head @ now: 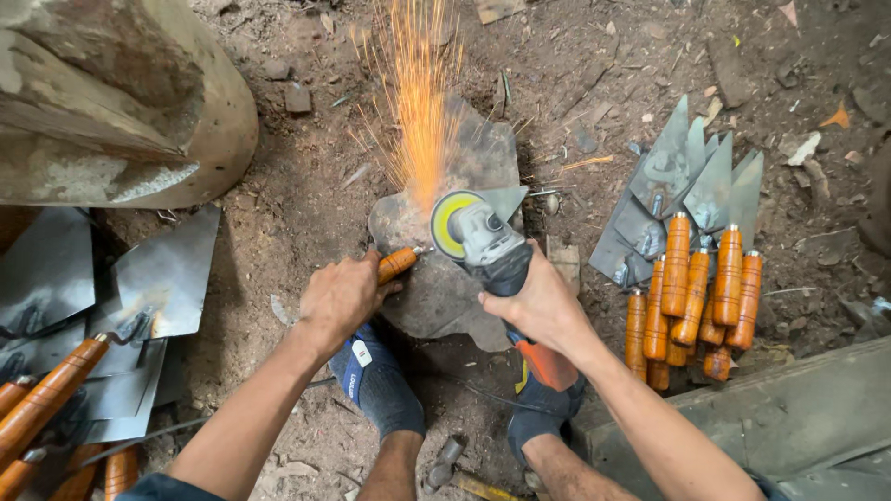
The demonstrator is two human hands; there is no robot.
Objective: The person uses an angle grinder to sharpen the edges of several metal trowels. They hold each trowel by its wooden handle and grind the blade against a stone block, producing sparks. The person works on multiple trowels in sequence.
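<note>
Dirt floor (pixel 306 199) strewn with debris, pile of wooden-handled trowels (pixel 691 269) at right, more trowels (pixel 111 315) at left, hammer (pixel 445 462) near feet

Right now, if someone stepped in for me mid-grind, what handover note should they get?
Left hand: shut on the orange wooden handle of the trowel being ground.
Right hand: shut on the angle grinder, disc on the blade, sparks flying.
Trowel lies on a flat stone between both feet.
Handled trowels piled at right and left; I cannot tell which are ground.

Right hand (pixel 538 301) grinds trowel (pixel 464 199); left hand (pixel 339 297) holds its handle (pixel 397 263).
</note>
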